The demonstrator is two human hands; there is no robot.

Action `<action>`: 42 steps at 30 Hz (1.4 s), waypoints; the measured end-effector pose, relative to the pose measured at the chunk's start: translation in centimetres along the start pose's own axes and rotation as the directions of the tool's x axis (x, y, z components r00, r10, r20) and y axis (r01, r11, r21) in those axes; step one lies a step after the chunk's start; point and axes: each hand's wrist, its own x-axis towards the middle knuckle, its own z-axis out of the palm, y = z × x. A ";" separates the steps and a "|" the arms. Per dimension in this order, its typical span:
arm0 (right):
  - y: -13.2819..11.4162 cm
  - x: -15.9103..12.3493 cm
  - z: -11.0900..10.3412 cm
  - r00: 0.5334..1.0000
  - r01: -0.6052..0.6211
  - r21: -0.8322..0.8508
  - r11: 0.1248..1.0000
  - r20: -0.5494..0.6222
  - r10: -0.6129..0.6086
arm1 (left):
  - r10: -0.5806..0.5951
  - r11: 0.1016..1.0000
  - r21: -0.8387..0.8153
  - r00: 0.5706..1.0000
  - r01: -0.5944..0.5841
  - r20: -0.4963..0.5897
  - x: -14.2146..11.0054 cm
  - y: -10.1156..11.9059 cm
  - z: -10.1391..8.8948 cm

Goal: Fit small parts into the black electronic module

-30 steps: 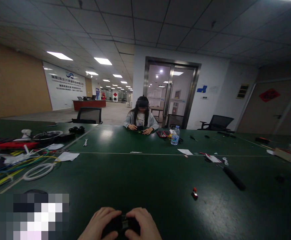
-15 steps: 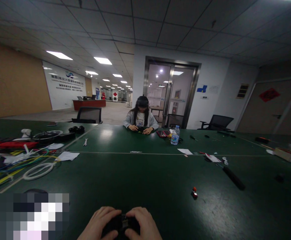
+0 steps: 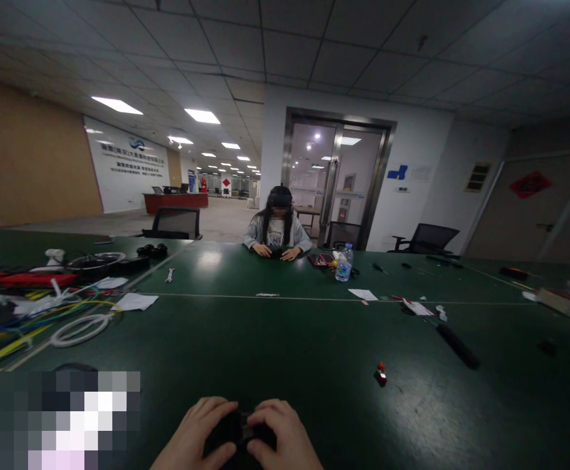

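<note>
At the bottom centre, my left hand [image 3: 194,434] is curled round one side of a small black object [image 3: 245,425]. My right hand [image 3: 287,434] grips its other side, with fingers on the far edge and thumb on the near one. Both thumbs point inward over the object, close to each other. Its middle part looks slightly shiny. The hands hide most of it and the picture is dark, so I cannot make out its kind. A small red and silver item [image 3: 381,373] lies on the green table [image 3: 314,352] to the right of my hands.
Across the table sits a person [image 3: 277,225], hands round a dark object. A water bottle [image 3: 344,262] stands right of them. Cables [image 3: 81,329] and tools crowd the left; a wrench [image 3: 170,274] lies nearby. A black rod-like item [image 3: 458,346] lies right. Pixelation covers the lower left.
The view has shifted slightly, so the table things appear a little higher. Both hands keep hold of the black object, with small shifts of fingers and thumbs.
</note>
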 end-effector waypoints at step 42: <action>0.0 -0.1 -0.1 1.000 -0.017 0.058 0.998 -0.007 0.017 | 0.027 1.000 -0.017 0.999 -0.026 0.042 -0.1 -2.2 1.3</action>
